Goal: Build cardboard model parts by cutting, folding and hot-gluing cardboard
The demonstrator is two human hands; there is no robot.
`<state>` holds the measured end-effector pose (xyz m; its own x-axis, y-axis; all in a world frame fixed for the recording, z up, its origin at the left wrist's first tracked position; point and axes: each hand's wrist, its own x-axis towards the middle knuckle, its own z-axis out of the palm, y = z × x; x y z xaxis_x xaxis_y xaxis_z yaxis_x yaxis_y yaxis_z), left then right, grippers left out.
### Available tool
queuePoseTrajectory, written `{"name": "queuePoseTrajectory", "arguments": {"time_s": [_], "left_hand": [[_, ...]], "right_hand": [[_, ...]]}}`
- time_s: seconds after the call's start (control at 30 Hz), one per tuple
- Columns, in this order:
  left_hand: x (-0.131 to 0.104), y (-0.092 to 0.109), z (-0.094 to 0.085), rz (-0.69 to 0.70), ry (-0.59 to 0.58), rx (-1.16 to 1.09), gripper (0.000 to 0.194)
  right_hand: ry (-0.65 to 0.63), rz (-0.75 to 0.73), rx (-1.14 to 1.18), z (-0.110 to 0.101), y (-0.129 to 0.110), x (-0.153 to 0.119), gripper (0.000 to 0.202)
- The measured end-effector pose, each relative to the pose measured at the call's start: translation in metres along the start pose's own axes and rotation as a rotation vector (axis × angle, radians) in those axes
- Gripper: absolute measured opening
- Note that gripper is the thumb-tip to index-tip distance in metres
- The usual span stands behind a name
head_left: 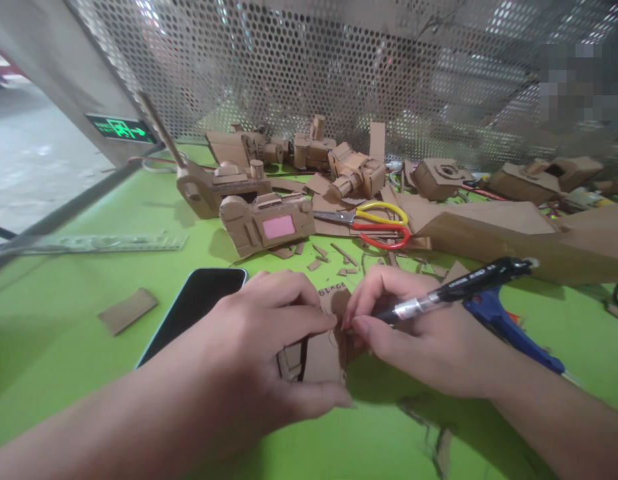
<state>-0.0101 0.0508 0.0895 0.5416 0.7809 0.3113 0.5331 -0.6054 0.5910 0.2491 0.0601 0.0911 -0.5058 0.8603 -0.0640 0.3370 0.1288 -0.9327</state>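
My left hand (273, 340) is closed around a small cardboard piece (323, 357), thumb along its near edge and fingers across its top. Between the thumb and fingers of my right hand (399, 327) is a black pen (459, 283), slanting up to the right. The pen's tip end is at the right edge of the cardboard piece, mostly hidden by my fingers. Behind that piece a cardboard scrap (333, 297) with printed figures shows. A dark phone (193, 310) lies flat beside my left hand, partly covered by it.
Scissors (381, 223) with yellow and red handles lie behind my hands, near a cardboard camera model (269, 223) and scattered scraps. A blue glue gun (511, 327) is right. A clear ruler (109, 242) lies left. More cardboard models (356, 170) line the perforated metal screen (313, 60).
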Motion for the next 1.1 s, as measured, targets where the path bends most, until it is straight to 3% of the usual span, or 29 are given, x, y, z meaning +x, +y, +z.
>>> {"name": "queuePoseTrajectory", "arguments": {"time_s": [0.43, 0.7, 0.83, 1.03, 1.1], "left_hand": [[0.000, 0.001, 0.001, 0.001, 0.002, 0.024, 0.025], [-0.002, -0.007, 0.004, 0.035, 0.061, 0.017, 0.051], [0.000, -0.001, 0.001, 0.080, 0.033, 0.032, 0.031], [-0.004, 0.006, -0.001, 0.103, -0.062, 0.032, 0.062], [-0.004, 0.005, -0.002, 0.086, -0.065, 0.036, 0.059]], "right_hand": [[-0.048, 0.001, 0.049, 0.000, 0.000, 0.000, 0.013], [0.042, -0.046, 0.141, 0.002, 0.002, 0.001, 0.014], [0.091, -0.067, 0.183, 0.003, 0.006, 0.000, 0.016], [0.157, -0.136, 0.206, 0.003, 0.004, 0.001, 0.016], [0.144, -0.125, 0.176, 0.003, 0.004, 0.001, 0.016]]}}
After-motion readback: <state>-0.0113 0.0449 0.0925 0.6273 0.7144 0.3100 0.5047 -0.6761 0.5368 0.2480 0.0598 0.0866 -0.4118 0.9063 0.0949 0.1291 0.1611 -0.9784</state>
